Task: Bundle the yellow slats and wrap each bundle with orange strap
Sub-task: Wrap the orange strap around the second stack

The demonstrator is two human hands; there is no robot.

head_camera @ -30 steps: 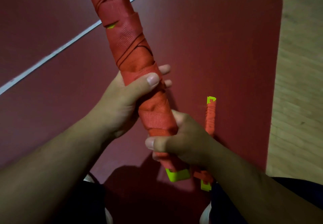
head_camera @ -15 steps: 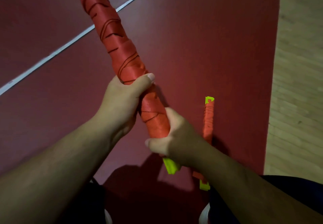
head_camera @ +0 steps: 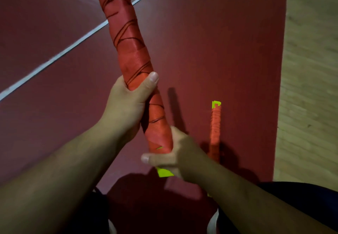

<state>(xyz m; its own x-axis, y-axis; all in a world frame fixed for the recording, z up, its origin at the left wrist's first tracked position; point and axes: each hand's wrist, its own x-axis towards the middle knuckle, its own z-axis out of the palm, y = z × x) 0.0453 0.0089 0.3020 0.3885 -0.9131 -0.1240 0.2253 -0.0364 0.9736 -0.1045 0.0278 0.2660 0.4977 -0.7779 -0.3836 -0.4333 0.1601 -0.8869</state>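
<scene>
**Mia:** Where is the big bundle?

**Tom:** The big bundle [head_camera: 120, 23] is up in the air, right in front of the person. It leans up and away, and its top goes out of the picture. The orange strap [head_camera: 135, 63] goes round and round it, and the edges cross over each other.

**Mia:** Who holds it?

**Tom:** Both hands do. The left grip [head_camera: 128, 106] is curled round the middle of the bundle, with the thumb lying across the front. The right grip [head_camera: 175, 157] is curled round the bottom part, just under the left one. Its thumb points to the left.

**Mia:** Can you see the yellow slats?

**Tom:** Only a little. A yellow end [head_camera: 164, 172] pokes out under the right grip. A tiny yellow bit shows through the strap just above that thumb.

**Mia:** Is there another one?

**Tom:** Yes. A small bundle [head_camera: 215, 129] lies flat on the red mat [head_camera: 228, 42], to the right of the hands. It has orange wound round it too, and a yellow tip at the far end. Its near end hides behind the right arm. It does not touch the big bundle.

**Mia:** What else is there?

**Tom:** A white line [head_camera: 54, 58] runs across the mat on the left. A wood floor [head_camera: 311, 87] is on the right.
</scene>
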